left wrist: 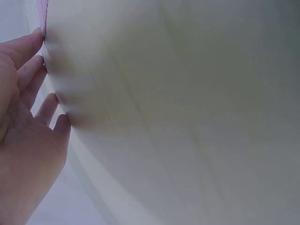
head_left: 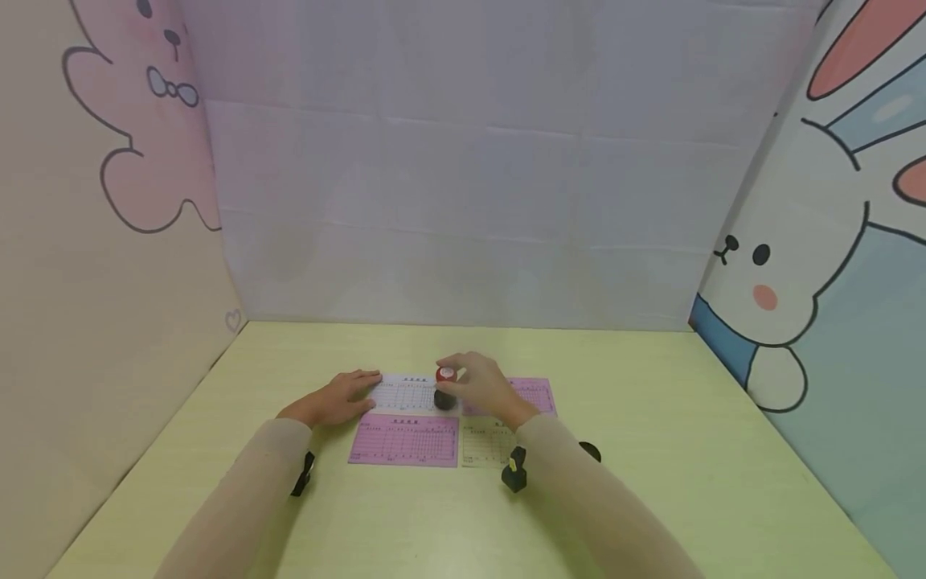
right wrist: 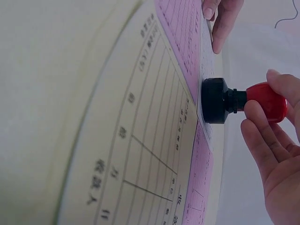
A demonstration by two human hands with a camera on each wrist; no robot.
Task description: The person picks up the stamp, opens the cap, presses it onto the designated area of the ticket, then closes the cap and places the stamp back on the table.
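Observation:
My right hand (head_left: 483,388) grips the red knob of a round stamp (right wrist: 214,101) between thumb and fingers. The stamp's black base stands upright on a white printed form (head_left: 401,394), near that form's right end. At the form's left edge, my left hand (head_left: 334,400) lies with fingers extended, fingertips on the paper and tabletop. In the left wrist view, the left fingers (left wrist: 40,101) are spread and touch the surface.
A pink form (head_left: 403,442) and a cream form (head_left: 483,447) lie in front of the white one. Another pink form (head_left: 537,394) lies right of it, partly behind my right hand. A black round object (head_left: 592,450) peeks out beside the right sleeve. Walls (head_left: 463,177) surround the table.

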